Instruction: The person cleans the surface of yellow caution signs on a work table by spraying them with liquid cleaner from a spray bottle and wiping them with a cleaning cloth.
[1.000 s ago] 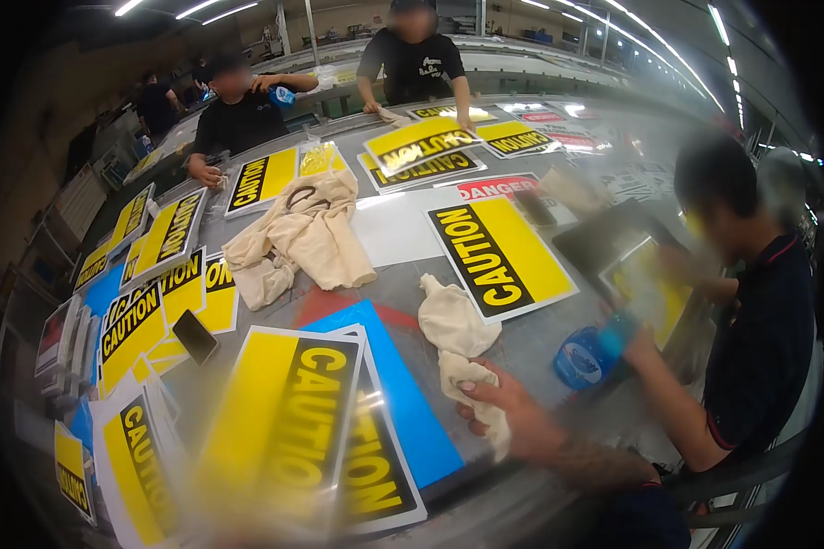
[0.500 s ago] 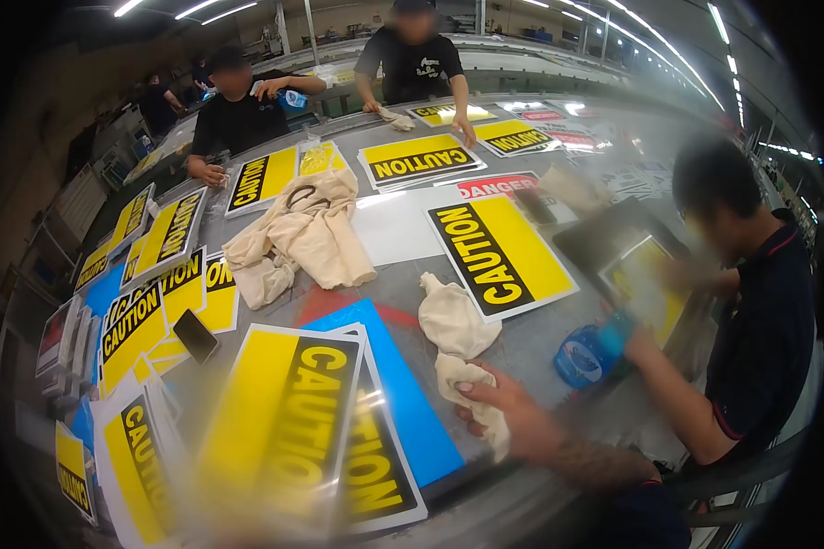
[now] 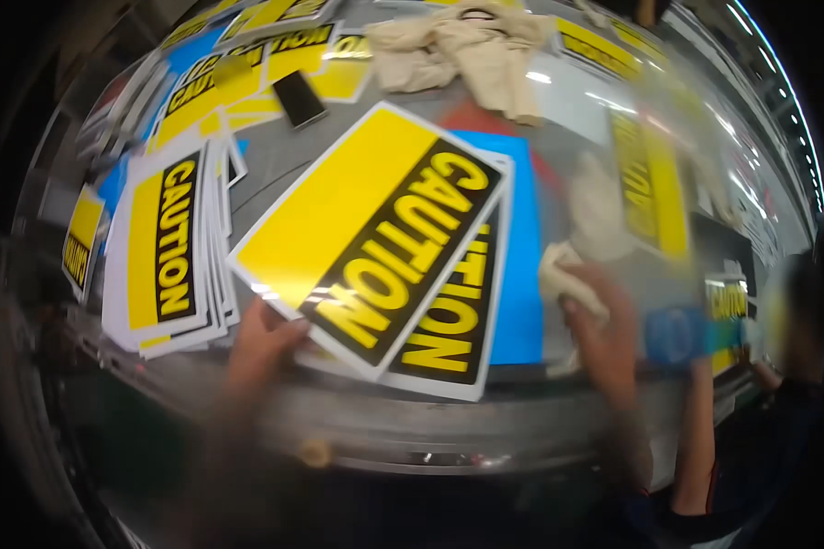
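A yellow and black CAUTION sign lies tilted over a second CAUTION sign, above a blue sheet. My left hand grips the top sign by its lower left edge, with the thumb on its face. To the right of the signs, my right hand is closed on a cream cloth; motion blurs it. Another cream cloth lies just beyond that hand.
A stack of CAUTION signs stands at the left, with a dark phone behind it. Crumpled cream fabric lies at the back. At right, a co-worker's arm reaches beside a blue bottle.
The view has swung down and to the left. My left hand now shows at the top sign's edge. My right hand still holds the cloth, now nearer the blue sheet.
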`<state>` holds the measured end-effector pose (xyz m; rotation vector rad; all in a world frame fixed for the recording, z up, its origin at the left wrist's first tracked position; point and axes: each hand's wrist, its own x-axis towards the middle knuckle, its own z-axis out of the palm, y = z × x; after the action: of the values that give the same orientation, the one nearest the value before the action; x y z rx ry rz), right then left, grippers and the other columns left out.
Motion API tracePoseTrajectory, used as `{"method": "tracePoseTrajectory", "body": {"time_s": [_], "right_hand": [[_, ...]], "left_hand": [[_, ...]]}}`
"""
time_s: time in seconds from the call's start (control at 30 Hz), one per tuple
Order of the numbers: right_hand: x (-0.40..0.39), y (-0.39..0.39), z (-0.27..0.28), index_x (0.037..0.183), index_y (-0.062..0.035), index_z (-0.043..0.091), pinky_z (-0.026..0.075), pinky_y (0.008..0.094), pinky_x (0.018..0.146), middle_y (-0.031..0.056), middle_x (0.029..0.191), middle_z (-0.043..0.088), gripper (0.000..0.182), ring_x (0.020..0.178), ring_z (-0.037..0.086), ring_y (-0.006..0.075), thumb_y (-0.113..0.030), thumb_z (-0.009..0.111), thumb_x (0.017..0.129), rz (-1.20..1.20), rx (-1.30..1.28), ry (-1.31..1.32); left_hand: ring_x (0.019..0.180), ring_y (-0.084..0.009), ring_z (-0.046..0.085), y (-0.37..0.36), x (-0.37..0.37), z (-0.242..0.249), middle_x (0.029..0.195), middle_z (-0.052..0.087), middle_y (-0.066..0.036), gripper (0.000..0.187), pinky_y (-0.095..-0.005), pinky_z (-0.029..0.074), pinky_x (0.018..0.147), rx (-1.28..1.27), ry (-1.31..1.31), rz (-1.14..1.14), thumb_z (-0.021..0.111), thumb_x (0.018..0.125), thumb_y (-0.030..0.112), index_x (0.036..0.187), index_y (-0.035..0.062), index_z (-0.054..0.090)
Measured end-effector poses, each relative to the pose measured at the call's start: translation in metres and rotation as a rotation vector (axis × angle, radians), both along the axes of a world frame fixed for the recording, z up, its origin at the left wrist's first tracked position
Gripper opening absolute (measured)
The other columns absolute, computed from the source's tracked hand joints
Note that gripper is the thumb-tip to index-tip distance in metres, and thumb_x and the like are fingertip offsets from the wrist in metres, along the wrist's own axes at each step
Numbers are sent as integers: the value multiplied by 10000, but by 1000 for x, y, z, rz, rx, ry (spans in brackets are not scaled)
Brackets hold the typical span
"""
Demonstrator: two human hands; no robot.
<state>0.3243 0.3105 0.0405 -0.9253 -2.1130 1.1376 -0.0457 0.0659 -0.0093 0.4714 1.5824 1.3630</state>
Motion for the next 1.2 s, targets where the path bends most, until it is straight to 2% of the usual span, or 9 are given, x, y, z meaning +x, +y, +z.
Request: {"method": "tracePoseTrajectory", "body": {"time_s": [0.07, 0.33, 0.47, 0.57, 0.67, 0.83, 1.0, 1.03, 1.2], "right_hand": [[-48, -27, 18, 1402, -117, 716, 634, 433, 896, 152, 1338, 724, 510, 1094, 767, 378, -60, 802, 902, 475, 196, -335], [-149, -26, 11, 1317, -115, 740, 610, 461, 872, 131, 1214, 722, 390, 1050, 744, 384, -99, 789, 931, 717, 227, -279], [-161, 3, -5, 1317, -88, 759, 607, 459, 944, 130, 1271, 739, 355, 1108, 744, 389, -111, 772, 963, 396, 318, -261], [-147, 30, -16, 1353, -84, 753, 624, 423, 951, 128, 1489, 703, 386, 1182, 752, 367, -100, 776, 968, 194, 453, -251], [-130, -11, -22, 1423, -111, 724, 642, 413, 921, 115, 1559, 665, 465, 1214, 757, 331, -72, 759, 962, 217, 418, -466], [-119, -99, -16, 1484, -151, 686, 657, 376, 783, 84, 1418, 744, 599, 919, 776, 246, -29, 748, 900, 677, 619, -404], [-109, 8, -44, 1527, -150, 666, 640, 400, 919, 96, 1436, 752, 700, 1137, 789, 298, -7, 785, 852, 161, 682, -425], [-113, 22, -47, 1520, -159, 645, 636, 376, 729, 108, 1274, 795, 634, 860, 765, 291, -78, 775, 904, 154, 804, -323], [-117, -61, -29, 1528, -142, 632, 630, 370, 711, 73, 1330, 780, 653, 870, 758, 243, -116, 783, 894, 573, 658, -354]], "left_hand": [[1103, -262, 759, 7, 2, 15, 1342, 704, -199, 552, -379, 642, 944, -7, -8, -54, 781, 982, 70, 1449, -66, 520], [1128, -262, 768, 7, 1, 4, 1348, 708, -205, 565, -358, 661, 923, 62, -36, -108, 837, 981, 79, 1445, -66, 550], [1152, -265, 768, 6, 0, 3, 1329, 728, -204, 531, -366, 662, 967, 74, -56, -126, 827, 1011, 104, 1437, -65, 559], [1172, -281, 774, 9, -1, 1, 1320, 739, -229, 466, -381, 663, 995, 103, -91, -129, 783, 1025, 61, 1406, -82, 556], [1178, -293, 775, 8, 1, -1, 1285, 744, -247, 398, -397, 659, 1007, 94, -105, -114, 733, 1035, 7, 1372, -103, 553], [1164, -287, 777, 9, 3, 2, 1282, 747, -239, 379, -394, 656, 1019, 107, -113, -88, 712, 1027, -22, 1366, -101, 565], [1135, -256, 774, 9, 8, 2, 1284, 751, -226, 404, -376, 645, 1005, 123, -89, -63, 711, 1021, -32, 1396, -89, 572], [1145, -256, 770, 9, 8, 4, 1282, 753, -217, 418, -374, 634, 1003, 124, -93, -75, 727, 1013, -22, 1397, -85, 577], [1132, -275, 781, 10, 6, -2, 1292, 735, -231, 388, -358, 686, 960, 17, 38, -102, 698, 1029, -30, 1370, -96, 523]]}}
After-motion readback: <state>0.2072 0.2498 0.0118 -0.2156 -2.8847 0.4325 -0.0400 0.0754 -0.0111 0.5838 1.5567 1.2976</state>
